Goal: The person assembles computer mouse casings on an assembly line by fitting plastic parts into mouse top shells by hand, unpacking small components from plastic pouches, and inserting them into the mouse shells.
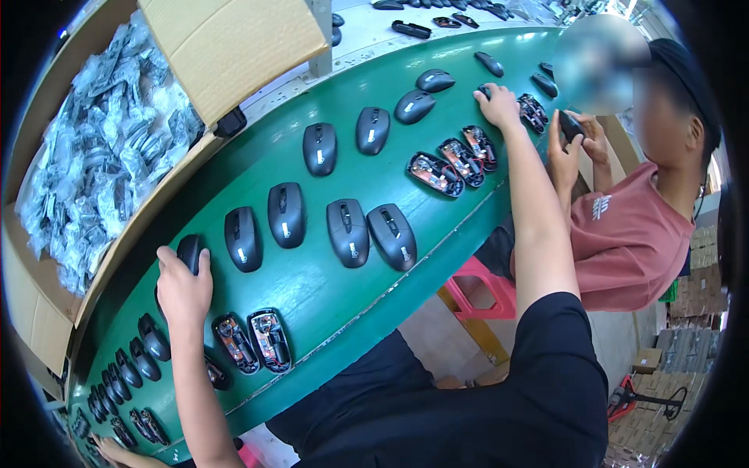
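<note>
My left hand grips a black computer mouse on the green conveyor belt, at its near left part. My right hand reaches far along the belt and rests on another black mouse of which only a sliver shows. Between my hands, several closed black mice lie in loose rows. Open mouse bases with exposed circuit boards lie near my left forearm and near my right forearm.
A cardboard box full of clear bagged parts stands left of the belt. A co-worker in a red shirt sits at right, holding a black mouse. A pink stool stands below the belt edge. More small black parts line the belt's near left end.
</note>
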Demonstrator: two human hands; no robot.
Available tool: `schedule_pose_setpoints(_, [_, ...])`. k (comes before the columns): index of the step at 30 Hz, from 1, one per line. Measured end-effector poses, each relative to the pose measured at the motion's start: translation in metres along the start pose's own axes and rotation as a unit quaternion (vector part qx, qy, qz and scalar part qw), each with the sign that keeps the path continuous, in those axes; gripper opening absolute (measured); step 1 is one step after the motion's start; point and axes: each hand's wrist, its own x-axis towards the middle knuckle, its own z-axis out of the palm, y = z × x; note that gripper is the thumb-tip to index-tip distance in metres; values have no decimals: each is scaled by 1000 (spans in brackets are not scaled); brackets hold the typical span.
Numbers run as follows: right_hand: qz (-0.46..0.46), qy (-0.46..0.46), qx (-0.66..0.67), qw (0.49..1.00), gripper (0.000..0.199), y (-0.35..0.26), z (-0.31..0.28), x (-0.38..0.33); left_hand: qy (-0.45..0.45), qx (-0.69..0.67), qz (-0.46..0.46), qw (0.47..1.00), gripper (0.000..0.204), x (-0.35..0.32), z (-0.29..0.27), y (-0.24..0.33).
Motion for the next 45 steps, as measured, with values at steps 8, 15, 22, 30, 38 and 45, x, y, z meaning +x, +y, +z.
schedule_pose_setpoints(8, [-272, 46, -197, 941, 21, 26, 24, 21, -36, 37, -17, 999, 63, 1, -22, 10])
schedule_pose_setpoints(15, [-78, 198, 88, 973, 48, 47, -31, 18, 25, 53, -71, 996, 63, -28, -35, -38])
schedule_pose_setpoints(22, [-157, -138, 651, 730, 25, -206, -134, -214, -20, 39, -94, 995, 68, -21, -27, -54])
schedule_pose_setpoints(30, [-172, -400, 763, 477, 20, -366, -128, -317, 129, -89, -60, 986, 52, -38, -43, -70])
schedule_pose_setpoints(38, [-320, -414, 598, 608, 26, -501, -108, -347, 277, -276, 5, 920, 51, -49, -54, -130])
schedule_pose_setpoints(45, [-296, -402, 558, 662, 21, -528, -117, -359, 318, -295, 36, 900, 55, -59, -37, -158])
